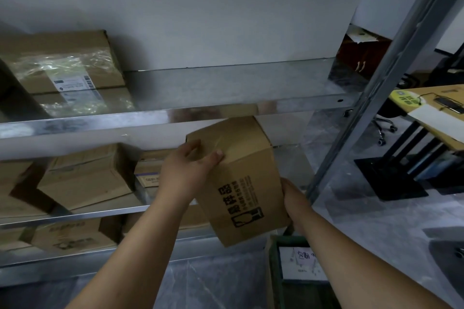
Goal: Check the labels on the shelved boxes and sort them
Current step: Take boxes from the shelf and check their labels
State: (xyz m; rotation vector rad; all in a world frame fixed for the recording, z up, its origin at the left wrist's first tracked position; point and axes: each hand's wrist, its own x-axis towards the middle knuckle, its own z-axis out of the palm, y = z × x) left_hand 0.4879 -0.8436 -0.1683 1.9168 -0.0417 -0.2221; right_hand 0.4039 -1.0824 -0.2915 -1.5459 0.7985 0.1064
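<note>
Cardboard box held tilted before the metal shelving.
Right hand clasps its lower right edge, fingers hidden behind; left hand grips the upper left corner, thumb on the top face, fingers curled round the corner.

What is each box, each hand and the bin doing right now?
held box: closed, tilted, off the shelf.
left hand: grips the held box's top edge.
right hand: holds its lower right side.
top-shelf box: closed, taped, label showing.
green bin: open, on the floor.
</note>
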